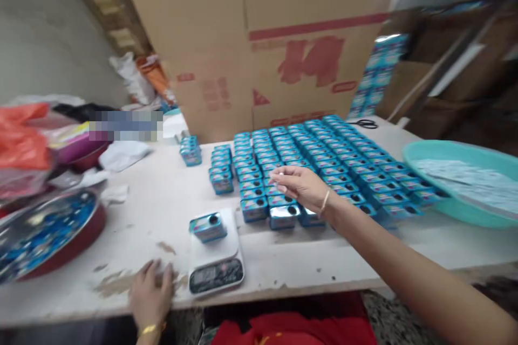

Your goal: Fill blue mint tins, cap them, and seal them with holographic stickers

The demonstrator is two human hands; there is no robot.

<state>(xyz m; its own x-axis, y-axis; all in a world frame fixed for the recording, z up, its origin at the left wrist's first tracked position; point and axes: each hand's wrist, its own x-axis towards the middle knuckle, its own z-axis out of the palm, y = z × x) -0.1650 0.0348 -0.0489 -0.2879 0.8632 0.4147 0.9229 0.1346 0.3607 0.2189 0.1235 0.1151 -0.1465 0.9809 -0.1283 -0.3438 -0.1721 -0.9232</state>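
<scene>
While the right hand hangs over the front rows of blue tins, its fingers are drawn close together and point to the left, and something small and pale shows at the fingertips; the picture is too blurred to tell what it is. The hand is directly above the tins at the near edge of the block, and I cannot tell if it touches them. A thin bangle is on this wrist. The tins stand in many tight rows on the white table, each with a dark round hole in its top. A few short stacks of the same tins stand apart at the left side of the block.

One single tin lies on the small white digital scale, which stands near the front edge of the table. This tin is to the left of the right hand and nearer to the person, well apart from it. The left hand rests flat on the table just beside the left side of the scale, fingers spread a little, holding nothing.

At the far left a round red tray carries blue pieces. At the right a teal plastic basin holds pale sheets. A big cardboard box stands behind the tins.
</scene>
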